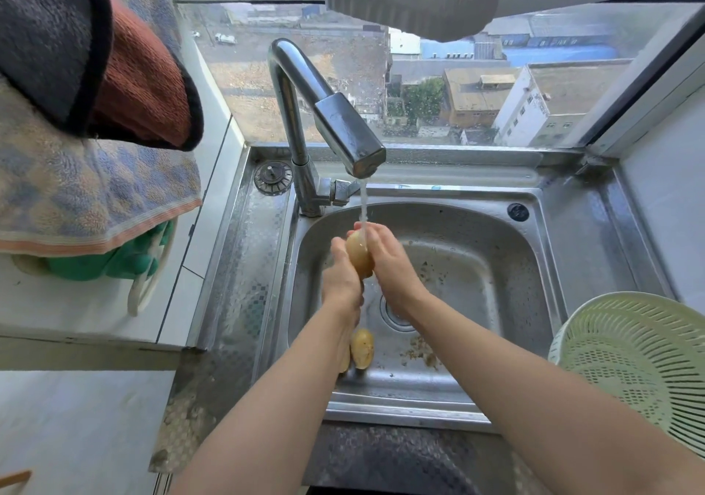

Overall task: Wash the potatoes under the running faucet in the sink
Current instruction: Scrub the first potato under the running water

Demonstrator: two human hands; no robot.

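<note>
Head view: left hand [341, 279] and right hand [387, 262] clasp a wet yellow-brown oval potato [359, 252], long axis near-to-far, under the chrome faucet [345, 128] stream; no legible writing.

**Single head view, looking down into the sink**

Worn on the head, aimed forward and steeply down over the sink [477, 265]. Close in: forearms enter from the near edge, faucet [324, 120] mid-frame, window [477, 86] at the far side. Wide-angle, edges bowed. No second view to overlap with.
</note>
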